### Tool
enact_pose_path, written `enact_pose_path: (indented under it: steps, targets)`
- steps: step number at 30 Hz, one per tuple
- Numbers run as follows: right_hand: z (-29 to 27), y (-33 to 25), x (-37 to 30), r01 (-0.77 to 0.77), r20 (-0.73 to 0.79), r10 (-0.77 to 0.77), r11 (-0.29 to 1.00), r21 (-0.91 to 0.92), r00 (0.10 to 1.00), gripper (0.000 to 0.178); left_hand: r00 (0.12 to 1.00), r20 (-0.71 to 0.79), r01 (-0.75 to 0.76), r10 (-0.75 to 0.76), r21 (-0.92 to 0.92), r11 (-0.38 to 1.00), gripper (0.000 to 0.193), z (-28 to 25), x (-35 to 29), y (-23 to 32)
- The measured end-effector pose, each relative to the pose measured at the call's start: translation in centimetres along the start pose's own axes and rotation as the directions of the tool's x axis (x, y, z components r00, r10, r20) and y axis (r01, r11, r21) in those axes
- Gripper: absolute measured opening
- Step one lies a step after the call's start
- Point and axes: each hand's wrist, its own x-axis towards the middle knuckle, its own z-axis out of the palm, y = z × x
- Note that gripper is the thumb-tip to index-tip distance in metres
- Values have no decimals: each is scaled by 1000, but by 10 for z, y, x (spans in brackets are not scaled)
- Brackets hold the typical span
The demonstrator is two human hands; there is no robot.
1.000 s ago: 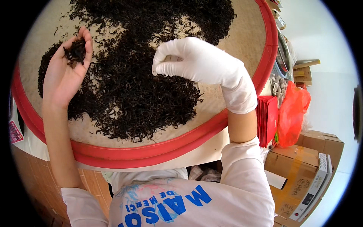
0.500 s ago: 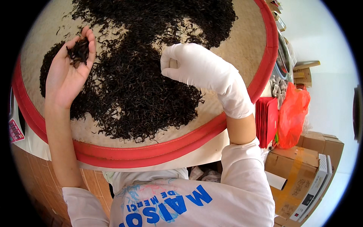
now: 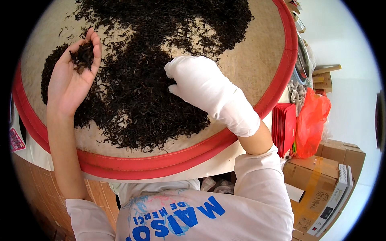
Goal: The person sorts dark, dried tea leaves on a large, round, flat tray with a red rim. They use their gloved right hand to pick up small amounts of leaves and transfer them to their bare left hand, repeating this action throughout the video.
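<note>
Dark, twisted tea leaves lie in a loose heap on a round, pale tray with a red cloth rim. My bare left hand is palm up over the tray's left side, its fingers curled around a small clump of the leaves. On my right hand is a white glove. It is low over the middle of the heap, thumb and fingertips apart, with dark leaves showing in the gap between them. The undersides of its fingers are hidden.
Right of the tray stand a stack of red packets, an orange-red plastic bag and cardboard boxes. A white slotted panel leans against the boxes. Brown flooring shows at the lower left.
My right hand has moved a little left and down onto the heap, and its thumb and fingers have parted. The left hand has stayed almost still with its clump.
</note>
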Motion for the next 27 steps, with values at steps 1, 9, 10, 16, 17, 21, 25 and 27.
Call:
enact_pose_path:
  steps: [1,9,10,16,17,21,25,27]
  targets:
    - [1,0,2,-15,37,17,998,-55,999,15,1000,19,11,-10,-3,1000,31,-2,0,1]
    - [-33,25,-1,38,-106,20,855,517,994,16,1000,-21,6,-6,33,999,30,6,-4,-1]
    - [-38,25,-2,50,-110,16,818,573,994,17,999,-34,-6,8,51,999,30,7,-4,-3]
    - [-37,23,8,-81,89,-72,109,991,993,27,999,-30,13,-13,27,1000,32,9,-5,-8]
    - [-34,20,10,-115,114,-86,-7,993,990,28,1000,-26,11,-10,28,1000,32,10,-5,-6]
    - [-20,19,21,-139,81,-227,-253,957,970,37,1000,-20,-11,12,43,999,32,11,-6,-6]
    - [-19,11,23,-167,70,-289,-325,931,955,47,1000,0,8,-8,21,1000,32,11,-6,-7]
    - [-18,9,26,-174,71,-300,-334,926,951,52,1000,20,14,-15,19,1000,32,10,-6,-6]
